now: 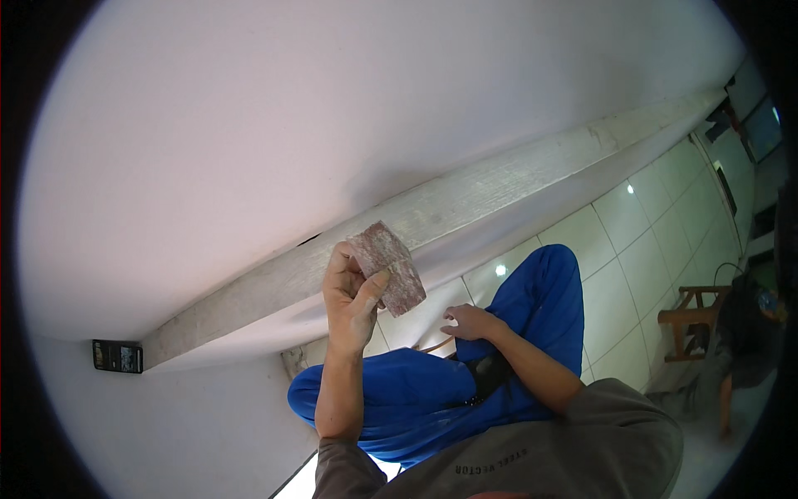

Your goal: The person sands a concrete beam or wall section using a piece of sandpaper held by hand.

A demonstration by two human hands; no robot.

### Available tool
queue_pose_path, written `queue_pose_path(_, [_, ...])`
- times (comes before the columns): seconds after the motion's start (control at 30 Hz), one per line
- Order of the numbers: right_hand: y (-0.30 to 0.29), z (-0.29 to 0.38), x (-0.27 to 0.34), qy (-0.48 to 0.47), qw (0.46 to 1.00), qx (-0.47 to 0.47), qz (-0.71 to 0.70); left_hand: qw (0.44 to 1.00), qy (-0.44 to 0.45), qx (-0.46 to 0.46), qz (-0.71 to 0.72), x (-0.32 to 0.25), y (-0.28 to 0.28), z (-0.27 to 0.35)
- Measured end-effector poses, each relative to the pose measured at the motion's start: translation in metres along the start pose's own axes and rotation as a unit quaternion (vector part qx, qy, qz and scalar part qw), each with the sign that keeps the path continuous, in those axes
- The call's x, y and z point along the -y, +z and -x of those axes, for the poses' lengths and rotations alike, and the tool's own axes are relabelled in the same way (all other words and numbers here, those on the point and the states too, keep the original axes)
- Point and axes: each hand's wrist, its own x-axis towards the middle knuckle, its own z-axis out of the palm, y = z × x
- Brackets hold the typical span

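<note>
In my left hand [354, 293] is a folded piece of worn reddish sandpaper [393, 268], coated with pale dust, with my thumb pressed on its near face. It is raised in front of a long grey ledge [461, 199] that runs along the white wall [249, 125]. My right hand [471, 321] holds nothing I can see; its fingers are bent and apart, beside my knee in blue trousers [536, 280].
A dark device or box [118, 356] sits at the ledge's left end, by the corner. White floor tiles [617, 268] lie beyond my knees. At the right are a wooden stool [689, 318] and another person [742, 349] in dark clothes.
</note>
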Motion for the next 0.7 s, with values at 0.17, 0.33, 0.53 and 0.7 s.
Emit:
queue_pose_path(0.17, [0.0009, -0.0004, 0.0005, 0.005, 1.0, -0.001, -0.008, 1.0, -0.002, 0.002, -0.01, 0.0, 0.0004, 0.0008])
queue_pose_path(0.33, [0.0033, -0.0018, -0.0035, -0.001, 1.0, -0.006, -0.006, 1.0, 0.004, 0.008, -0.016, 0.0014, -0.001, -0.0006])
queue_pose_path(0.53, [-0.0011, 0.0009, 0.0015, 0.002, 1.0, -0.002, -0.006, 1.0, -0.004, -0.001, -0.02, -0.0025, 0.0003, 0.0014])
queue_pose_path(0.7, [-0.003, 0.0027, 0.003, 0.006, 1.0, -0.004, -0.009, 1.0, -0.018, -0.004, 0.009, -0.0034, 0.0014, 0.0005])
